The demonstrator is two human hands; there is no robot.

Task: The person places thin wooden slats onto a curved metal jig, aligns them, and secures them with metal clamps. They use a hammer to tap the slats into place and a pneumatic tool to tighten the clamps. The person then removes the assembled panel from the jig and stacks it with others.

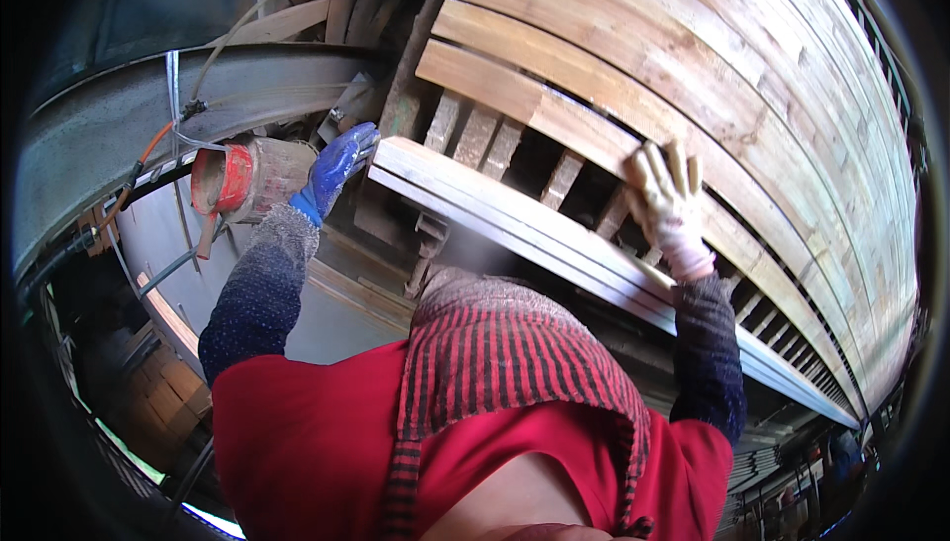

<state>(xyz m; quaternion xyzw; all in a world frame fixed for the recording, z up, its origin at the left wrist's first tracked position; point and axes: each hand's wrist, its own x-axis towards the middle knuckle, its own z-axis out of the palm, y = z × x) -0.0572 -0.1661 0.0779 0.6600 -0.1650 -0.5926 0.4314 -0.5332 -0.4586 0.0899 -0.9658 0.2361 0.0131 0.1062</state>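
My left hand (334,173), in a blue coated glove, reaches to the left end of the near wooden strips (495,202). Its fingers are stretched out and held close together, the tips at the corner of the strips. My right hand (665,195) wears a pale glove. Its fingers are spread over the near edge of a long plank (574,130), and it grips nothing that I can see. Between that plank and the near strips runs a dark gap, crossed by short wooden bars (479,137).
Many long planks (633,36) lie side by side across the far right. Left of my left hand is a worn cylinder with a red band (236,180), near a curved metal beam (267,76) and a hanging cable (220,51). Wooden blocks (163,393) sit at lower left.
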